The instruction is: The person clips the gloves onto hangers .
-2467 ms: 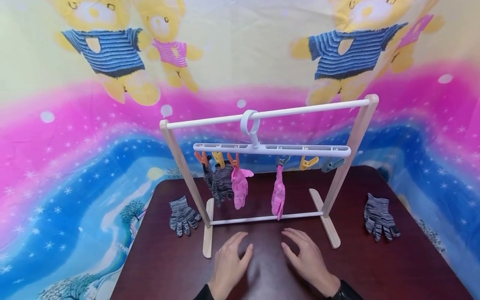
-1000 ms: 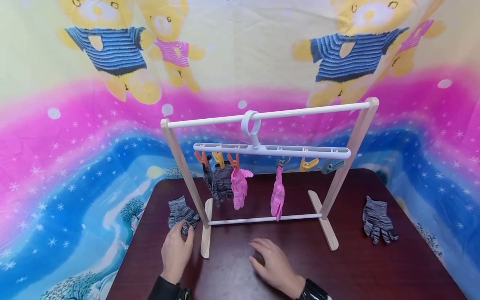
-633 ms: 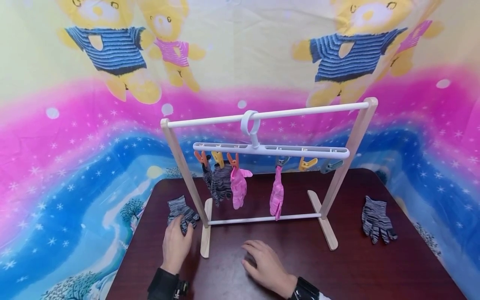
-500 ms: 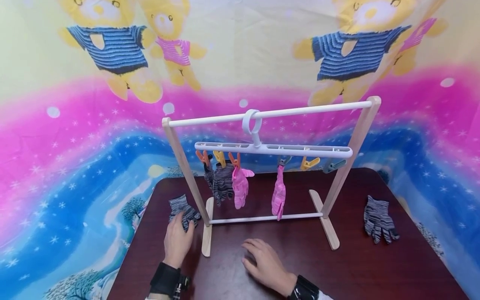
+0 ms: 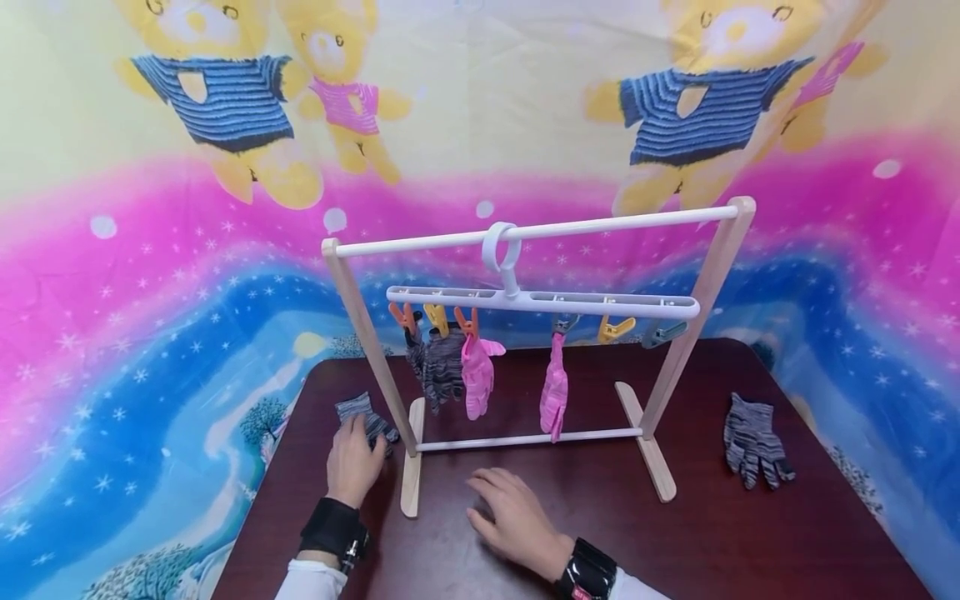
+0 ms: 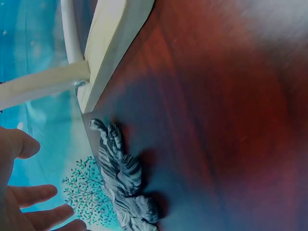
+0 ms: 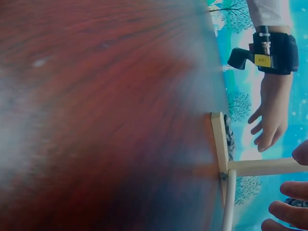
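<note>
My left hand [image 5: 352,460] hovers over the near end of a grey striped knit glove [image 5: 360,408] on the table, left of the rack. In the left wrist view the fingers are spread apart and the glove [image 6: 120,178] lies beyond them on the tabletop. My right hand [image 5: 513,517] is over the table in front of the rack, fingers loosely bent, holding nothing. A second grey glove [image 5: 753,442] lies at the right. From the white hanger [image 5: 600,302], clothespins hold a pink glove [image 5: 477,379], another pink glove [image 5: 554,392] and dark grey gloves [image 5: 442,367].
The wooden rack [image 5: 363,333] stands mid-table, its left foot [image 5: 412,479] right beside my left hand. A yellow clothespin [image 5: 617,327] and a blue-grey clothespin [image 5: 664,333] hang with nothing in them. A printed cloth [image 5: 480,100] backs the dark table [image 5: 675,550].
My left hand has gone left and forward from the front of the rack to the left grey glove. My right hand has shifted left. The gloves and rack stay put.
</note>
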Demonstrator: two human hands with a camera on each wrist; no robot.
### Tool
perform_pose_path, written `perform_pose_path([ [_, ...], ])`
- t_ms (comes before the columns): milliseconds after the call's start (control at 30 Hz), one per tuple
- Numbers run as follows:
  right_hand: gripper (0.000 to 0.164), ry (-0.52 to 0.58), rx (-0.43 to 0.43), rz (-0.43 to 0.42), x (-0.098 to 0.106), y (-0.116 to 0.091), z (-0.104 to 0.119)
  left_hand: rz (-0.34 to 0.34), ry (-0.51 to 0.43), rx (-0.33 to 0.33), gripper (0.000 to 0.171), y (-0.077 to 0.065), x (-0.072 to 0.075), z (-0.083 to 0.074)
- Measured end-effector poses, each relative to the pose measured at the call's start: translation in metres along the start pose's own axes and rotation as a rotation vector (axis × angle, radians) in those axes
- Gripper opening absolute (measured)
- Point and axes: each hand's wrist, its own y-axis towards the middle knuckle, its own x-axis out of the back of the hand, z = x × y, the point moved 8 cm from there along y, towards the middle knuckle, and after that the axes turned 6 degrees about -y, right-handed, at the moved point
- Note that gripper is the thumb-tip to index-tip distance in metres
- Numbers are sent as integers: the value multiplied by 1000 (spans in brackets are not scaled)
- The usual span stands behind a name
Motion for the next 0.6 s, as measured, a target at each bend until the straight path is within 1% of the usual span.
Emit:
perform_pose_path([
  [133, 39, 10, 7, 6, -1, 5, 3, 33, 16, 17, 58, 8, -1, 3],
  [300, 37, 22, 1, 19, -5, 8, 1, 64, 52, 17, 55, 18, -1, 1],
  [467, 37, 38, 4, 31, -10, 9, 0, 93, 66, 4, 53, 22, -5, -4],
  [600, 38, 37, 11, 39, -13, 8, 0, 146, 79, 20, 51, 24, -12, -5],
])
